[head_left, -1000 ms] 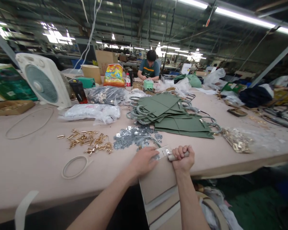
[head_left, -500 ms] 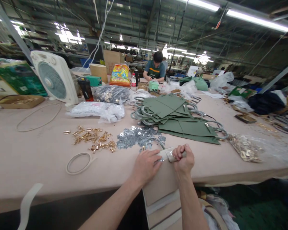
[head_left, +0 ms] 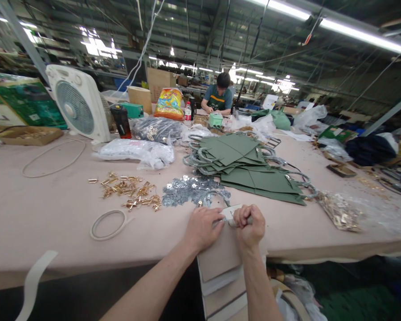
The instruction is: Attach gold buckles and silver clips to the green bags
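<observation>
My right hand (head_left: 249,226) is a fist around a pale-handled hand tool (head_left: 235,221), with its tip hidden behind my fingers. My left hand (head_left: 202,229) grips the top edge of a beige fabric bag (head_left: 218,254), close to my right hand. The bag hangs over the table edge towards me. A white strip (head_left: 231,211) lies on the bag's edge between my hands. Just beyond my left fingers sits a pile of grey metal clips (head_left: 190,189).
Loose gold metal fittings (head_left: 128,191) and a cord coil (head_left: 108,225) lie on the pink table (head_left: 53,214). Green bags with looped handles (head_left: 247,165) lie stacked beyond. A co-worker (head_left: 218,98) sits at the far end, behind plastic bags and a box fan (head_left: 76,103).
My right fist has moved left, closer to my left hand, and covers more of the tool handle. The table scene has shifted slightly in view.
</observation>
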Action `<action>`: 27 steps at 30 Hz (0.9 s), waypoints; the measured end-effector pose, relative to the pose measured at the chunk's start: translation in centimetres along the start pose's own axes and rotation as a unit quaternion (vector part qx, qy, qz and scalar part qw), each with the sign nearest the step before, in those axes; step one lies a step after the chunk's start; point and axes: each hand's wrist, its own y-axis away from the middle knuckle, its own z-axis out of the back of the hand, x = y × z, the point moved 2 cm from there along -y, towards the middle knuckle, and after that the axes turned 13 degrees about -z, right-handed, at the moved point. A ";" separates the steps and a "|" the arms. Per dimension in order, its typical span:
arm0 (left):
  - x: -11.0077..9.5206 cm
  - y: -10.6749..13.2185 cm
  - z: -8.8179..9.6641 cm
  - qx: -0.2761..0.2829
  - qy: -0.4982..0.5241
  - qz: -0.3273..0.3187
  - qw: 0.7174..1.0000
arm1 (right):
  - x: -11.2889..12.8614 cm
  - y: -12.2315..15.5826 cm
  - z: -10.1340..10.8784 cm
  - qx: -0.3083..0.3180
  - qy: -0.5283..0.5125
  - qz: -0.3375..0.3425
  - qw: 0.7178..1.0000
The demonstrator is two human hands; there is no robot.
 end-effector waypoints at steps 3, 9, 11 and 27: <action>-0.1 -0.2 0.0 0.004 0.000 -0.005 1.000 | -0.5 0.1 -0.4 0.004 0.008 -0.005 1.000; -0.1 -0.1 0.2 0.002 0.006 -0.009 1.000 | -1.0 0.4 0.1 -0.004 0.004 0.017 1.000; -0.1 -0.1 0.2 0.002 0.011 -0.008 1.000 | -1.1 0.3 0.3 0.002 -0.002 0.015 1.000; -0.3 -0.2 0.3 0.027 -0.011 -0.010 1.000 | -2.4 -0.1 -0.6 -0.024 0.025 0.056 0.998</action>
